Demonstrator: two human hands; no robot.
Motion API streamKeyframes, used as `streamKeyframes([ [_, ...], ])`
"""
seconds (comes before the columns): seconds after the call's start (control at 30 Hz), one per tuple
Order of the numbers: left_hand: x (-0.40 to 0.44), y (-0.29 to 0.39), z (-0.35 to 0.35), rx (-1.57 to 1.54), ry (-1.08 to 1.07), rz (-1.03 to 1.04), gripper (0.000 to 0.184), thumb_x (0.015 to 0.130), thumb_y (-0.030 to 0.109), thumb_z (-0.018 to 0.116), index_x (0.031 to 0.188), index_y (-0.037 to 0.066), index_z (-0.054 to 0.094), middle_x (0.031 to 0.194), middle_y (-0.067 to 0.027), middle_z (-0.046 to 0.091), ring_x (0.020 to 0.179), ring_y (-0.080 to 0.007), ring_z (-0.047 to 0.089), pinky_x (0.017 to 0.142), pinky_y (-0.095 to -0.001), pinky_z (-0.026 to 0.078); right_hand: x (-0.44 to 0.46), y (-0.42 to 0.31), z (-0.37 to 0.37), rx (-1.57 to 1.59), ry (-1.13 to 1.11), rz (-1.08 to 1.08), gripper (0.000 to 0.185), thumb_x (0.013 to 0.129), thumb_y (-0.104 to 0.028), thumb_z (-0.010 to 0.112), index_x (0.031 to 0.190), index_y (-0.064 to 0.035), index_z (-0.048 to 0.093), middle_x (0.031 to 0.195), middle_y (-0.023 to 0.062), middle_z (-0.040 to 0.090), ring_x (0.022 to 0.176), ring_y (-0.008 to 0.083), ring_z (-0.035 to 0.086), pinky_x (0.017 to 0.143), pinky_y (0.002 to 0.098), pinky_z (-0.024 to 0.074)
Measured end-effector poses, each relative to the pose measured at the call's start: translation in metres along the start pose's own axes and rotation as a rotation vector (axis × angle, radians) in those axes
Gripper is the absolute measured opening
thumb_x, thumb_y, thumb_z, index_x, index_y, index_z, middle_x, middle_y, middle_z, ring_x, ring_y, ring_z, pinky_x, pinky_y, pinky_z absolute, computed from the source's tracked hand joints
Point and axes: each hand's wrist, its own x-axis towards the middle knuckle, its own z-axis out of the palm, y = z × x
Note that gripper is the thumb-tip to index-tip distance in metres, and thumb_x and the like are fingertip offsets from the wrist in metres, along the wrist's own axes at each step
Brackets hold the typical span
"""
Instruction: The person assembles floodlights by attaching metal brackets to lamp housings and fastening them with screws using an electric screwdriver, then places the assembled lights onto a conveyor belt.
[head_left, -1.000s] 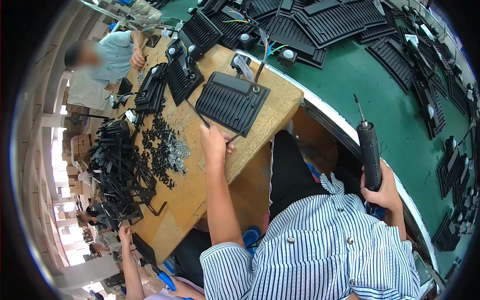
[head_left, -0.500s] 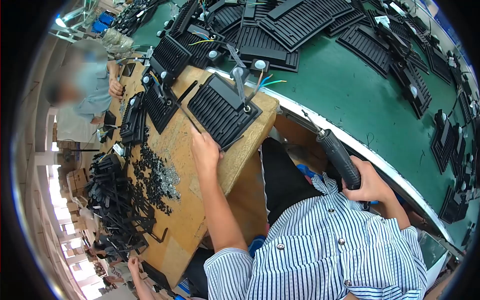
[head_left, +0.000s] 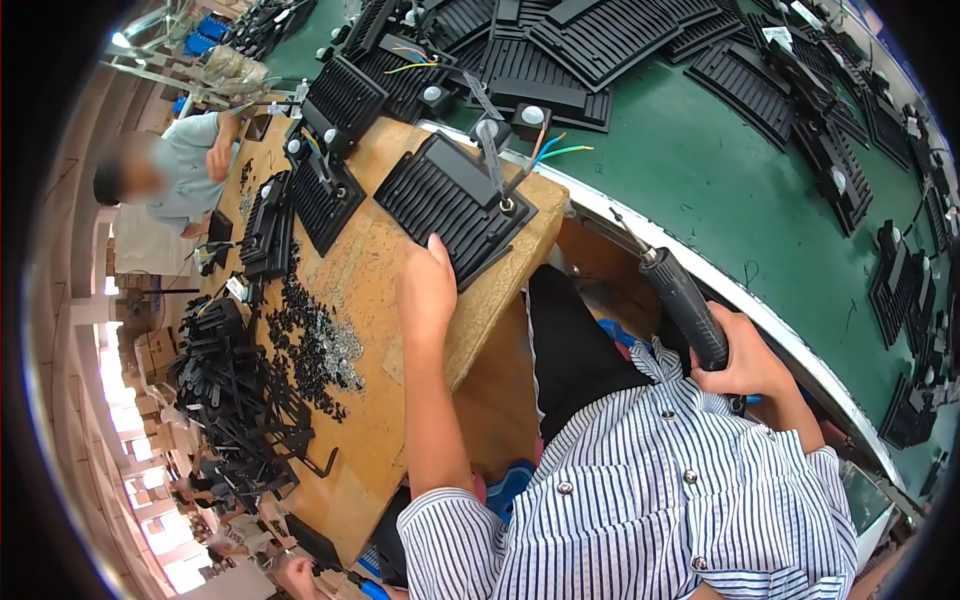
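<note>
A black finned floodlight (head_left: 445, 205) lies on the wooden bench in front of me, with a motion sensor (head_left: 490, 135) and coloured wires (head_left: 548, 150) at its far right corner. My left hand (head_left: 428, 285) is closed on its near edge, thumb on top and the other fingers mostly hidden. A dark strip runs along the floodlight's near right edge; I cannot make out whether it is a bracket. In my right hand (head_left: 742, 350) is a black electric screwdriver (head_left: 685, 305), held off the bench by my lap, its bit pointing up and away.
Small black and clear parts (head_left: 315, 350) lie scattered on the wooden bench (head_left: 370, 440), beside a heap of black brackets (head_left: 230, 390). More floodlights (head_left: 560, 80) crowd the green table (head_left: 690, 170). Another person (head_left: 190, 160) sits at the bench's far left.
My left hand has shifted from a black bracket over the floodlight's left side to the near edge. That bracket no longer shows there. The screwdriver has barely moved.
</note>
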Motion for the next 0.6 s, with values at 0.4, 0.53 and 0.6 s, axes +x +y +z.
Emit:
streamKeyframes([
  [0.4, -0.038, 0.032, 0.004, -0.653, 0.009, -0.124, 0.024, 0.087, 0.006, 0.036, 0.104, -0.007, 0.046, 0.064, -0.0137, 0.059, 0.036, -0.0162, 0.051, 0.034, -0.0284, 0.044, -0.003, 0.003, -0.004, -0.068, -0.040, 0.015, 0.038, 0.060, -0.013, 0.066, 0.091, 0.0029, 0.052, 0.067, 0.0134, 0.056, 0.061, 0.0208, 0.056, 0.062, 0.0313, 0.0457],
  [0.53, -0.022, 0.019, 0.021, -0.478, 0.098, -0.005, 0.024, 0.088, 0.006, 0.039, 0.105, -0.009, 0.044, 0.067, -0.0161, 0.058, 0.040, -0.0176, 0.054, 0.036, -0.0292, 0.045, -0.008, 0.005, -0.006, -0.029, -0.019, 0.011, 0.037, 0.059, -0.013, 0.067, 0.090, 0.0022, 0.052, 0.067, 0.0100, 0.057, 0.060, 0.0175, 0.056, 0.060, 0.0298, 0.0460],
  [0.6, -0.022, 0.014, 0.024, -0.516, 0.072, -0.023, 0.027, 0.089, 0.007, 0.040, 0.108, -0.011, 0.041, 0.067, -0.0167, 0.058, 0.041, -0.0184, 0.055, 0.037, -0.0292, 0.045, -0.009, 0.008, -0.006, -0.024, -0.006, 0.017, 0.038, 0.059, -0.013, 0.066, 0.090, 0.0020, 0.052, 0.067, 0.0090, 0.058, 0.060, 0.0165, 0.056, 0.060, 0.0290, 0.0461],
])
